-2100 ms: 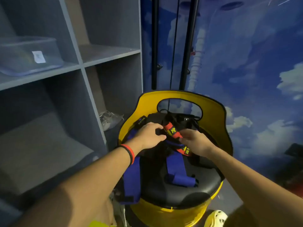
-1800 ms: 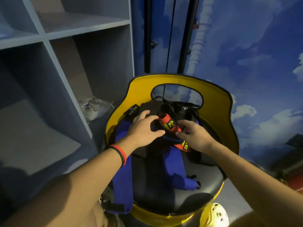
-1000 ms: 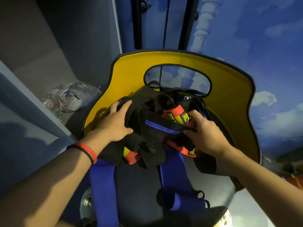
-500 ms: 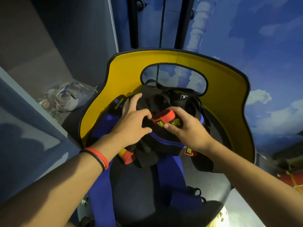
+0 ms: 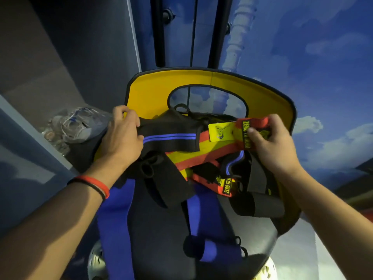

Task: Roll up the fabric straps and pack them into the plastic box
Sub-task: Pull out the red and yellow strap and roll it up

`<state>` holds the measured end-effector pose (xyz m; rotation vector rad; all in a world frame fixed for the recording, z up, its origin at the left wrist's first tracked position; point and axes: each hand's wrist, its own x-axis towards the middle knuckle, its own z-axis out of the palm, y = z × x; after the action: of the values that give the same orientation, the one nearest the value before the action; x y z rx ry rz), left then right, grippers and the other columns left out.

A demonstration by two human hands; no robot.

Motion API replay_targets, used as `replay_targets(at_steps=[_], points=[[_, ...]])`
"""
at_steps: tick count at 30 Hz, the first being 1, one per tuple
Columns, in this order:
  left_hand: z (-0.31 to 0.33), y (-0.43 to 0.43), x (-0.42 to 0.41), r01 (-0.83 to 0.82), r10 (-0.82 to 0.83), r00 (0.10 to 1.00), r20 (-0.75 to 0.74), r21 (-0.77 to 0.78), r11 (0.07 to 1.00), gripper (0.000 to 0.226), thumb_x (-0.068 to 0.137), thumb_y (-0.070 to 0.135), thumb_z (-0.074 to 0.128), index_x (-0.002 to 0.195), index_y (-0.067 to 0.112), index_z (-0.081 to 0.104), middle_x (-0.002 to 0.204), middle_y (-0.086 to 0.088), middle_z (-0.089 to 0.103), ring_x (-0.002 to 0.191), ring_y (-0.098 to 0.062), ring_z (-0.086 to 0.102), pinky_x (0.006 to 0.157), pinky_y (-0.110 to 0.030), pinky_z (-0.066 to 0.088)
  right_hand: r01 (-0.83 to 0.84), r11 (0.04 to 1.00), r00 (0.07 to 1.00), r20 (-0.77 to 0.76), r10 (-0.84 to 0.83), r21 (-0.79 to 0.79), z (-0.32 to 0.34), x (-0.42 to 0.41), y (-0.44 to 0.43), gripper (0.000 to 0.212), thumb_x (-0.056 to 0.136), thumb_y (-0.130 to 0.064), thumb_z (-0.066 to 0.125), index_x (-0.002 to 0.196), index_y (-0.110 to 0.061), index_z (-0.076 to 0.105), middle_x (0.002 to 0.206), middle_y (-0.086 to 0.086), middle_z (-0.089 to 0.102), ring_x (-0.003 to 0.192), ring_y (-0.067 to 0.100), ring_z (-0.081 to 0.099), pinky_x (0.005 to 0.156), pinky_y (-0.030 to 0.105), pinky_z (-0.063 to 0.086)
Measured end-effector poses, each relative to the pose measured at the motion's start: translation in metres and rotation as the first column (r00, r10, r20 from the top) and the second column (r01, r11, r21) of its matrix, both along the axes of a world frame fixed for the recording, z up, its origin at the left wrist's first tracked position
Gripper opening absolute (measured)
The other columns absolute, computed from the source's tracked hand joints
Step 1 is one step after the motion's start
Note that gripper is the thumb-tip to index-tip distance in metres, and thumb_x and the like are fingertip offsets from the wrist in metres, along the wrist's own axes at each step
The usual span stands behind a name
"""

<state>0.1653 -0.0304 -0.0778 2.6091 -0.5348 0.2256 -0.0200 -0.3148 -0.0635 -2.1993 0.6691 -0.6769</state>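
Left hand (image 5: 121, 136) gripping black strap (image 5: 171, 136), right hand (image 5: 268, 142) pinching red-yellow strap (image 5: 212, 152); straps tangling, pulling risks dragging pile off chair (image 5: 157, 89).

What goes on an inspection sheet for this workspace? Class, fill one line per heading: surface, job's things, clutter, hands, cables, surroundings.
Surface: black seat pad of a yellow chair.
Job's things: tangled straps on the seat, black strap, red strap, blue strap; plastic box not in view.
Clutter: clear bag in the shelf.
Hands: left hand grips the black strap; right hand pinches the red strap.
Cables: thin dark line on the wall, unclear.
Surroundings: grey shelf, sky-painted wall.
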Motion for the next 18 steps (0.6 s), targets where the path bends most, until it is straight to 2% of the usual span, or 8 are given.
replay_targets(at_steps=[2,5,7,9,10,13,16,18], points=[[0.0,-0.009,-0.012,0.126,-0.128,0.99,0.059,0.042,0.991,0.052,0.083,0.002,0.076,0.124,0.025,0.052,0.152,-0.002,0.028,0.138,-0.033,0.039,0.1,-0.047,0.048,-0.092,0.996,0.985,-0.147,0.094,0.02,0.001,-0.001,0.004,0.027,0.092,-0.025,0.073,0.102,-0.02,0.048,0.091,-0.009,0.062,0.078,0.014,0.062,0.066,0.032,0.053],[-0.002,-0.023,-0.032,0.351,-0.358,0.933,0.028,0.142,0.926,0.069,0.086,0.012,0.075,0.144,0.035,0.045,0.162,0.005,0.018,0.153,-0.025,0.012,0.121,-0.055,0.028,-0.172,0.98,0.891,-0.441,0.11,-0.103,0.003,-0.002,0.006,0.045,0.082,-0.031,0.079,0.106,-0.025,0.042,0.103,0.002,0.063,0.083,0.025,0.063,0.07,0.042,0.055],[-0.008,-0.028,-0.041,0.459,-0.446,0.888,-0.113,0.256,0.851,0.076,0.089,0.033,0.075,0.151,0.043,0.034,0.167,0.013,0.006,0.156,-0.02,-0.006,0.124,-0.063,0.009,-0.256,0.947,0.767,-0.637,0.076,-0.195,0.003,-0.003,0.008,0.079,0.072,-0.044,0.084,0.131,-0.03,0.032,0.122,0.006,0.058,0.1,0.031,0.063,0.083,0.051,0.056],[-0.015,-0.03,-0.044,0.505,-0.443,0.863,-0.243,0.419,0.755,0.095,0.087,0.049,0.073,0.159,0.047,0.011,0.169,0.014,-0.003,0.156,-0.019,-0.015,0.122,-0.065,-0.008,-0.324,0.939,0.602,-0.791,0.11,-0.116,0.0,-0.004,0.012,0.121,0.058,-0.067,0.083,0.152,-0.038,0.014,0.137,0.006,0.047,0.122,0.035,0.056,0.098,0.055,0.051],[-0.018,-0.03,-0.044,0.506,-0.42,0.863,-0.281,0.488,0.711,0.103,0.086,0.051,0.074,0.159,0.048,0.001,0.17,0.012,-0.005,0.156,-0.021,-0.017,0.12,-0.065,-0.013,-0.339,0.937,0.541,-0.833,0.116,-0.09,-0.003,-0.004,0.016,0.126,0.052,-0.083,0.075,0.154,-0.037,0.017,0.14,0.005,0.042,0.13,0.033,0.05,0.103,0.055,0.048],[-0.024,-0.031,-0.044,0.489,-0.38,0.872,-0.308,0.56,0.669,0.112,0.085,0.041,0.079,0.159,0.048,-0.005,0.169,0.009,0.002,0.157,-0.024,-0.016,0.117,-0.066,-0.018,-0.321,0.934,0.614,-0.785,0.081,-0.155,-0.012,-0.003,0.026,0.101,0.062,-0.098,0.049,0.134,-0.027,0.046,0.138,0.001,0.043,0.131,0.028,0.047,0.103,0.053,0.046],[-0.025,-0.033,-0.042,0.491,-0.397,0.871,-0.289,0.532,0.69,0.107,0.085,0.024,0.079,0.159,0.045,0.005,0.157,0.008,0.021,0.157,-0.024,-0.006,0.12,-0.064,-0.014,-0.353,0.922,0.773,-0.604,0.193,-0.158,-0.017,0.004,0.034,0.056,0.081,-0.07,0.066,0.112,-0.028,0.047,0.12,-0.002,0.052,0.106,0.024,0.059,0.086,0.047,0.052],[-0.024,-0.031,-0.039,0.492,-0.423,0.869,-0.258,0.542,0.681,0.109,0.084,0.019,0.078,0.16,0.042,0.004,0.149,0.006,0.026,0.155,-0.024,0.002,0.123,-0.061,-0.011,-0.451,0.877,0.737,-0.622,0.264,-0.163,-0.018,0.007,0.042,0.045,0.088,-0.049,0.071,0.122,-0.029,0.05,0.127,-0.001,0.048,0.103,0.027,0.061,0.083,0.049,0.054]])
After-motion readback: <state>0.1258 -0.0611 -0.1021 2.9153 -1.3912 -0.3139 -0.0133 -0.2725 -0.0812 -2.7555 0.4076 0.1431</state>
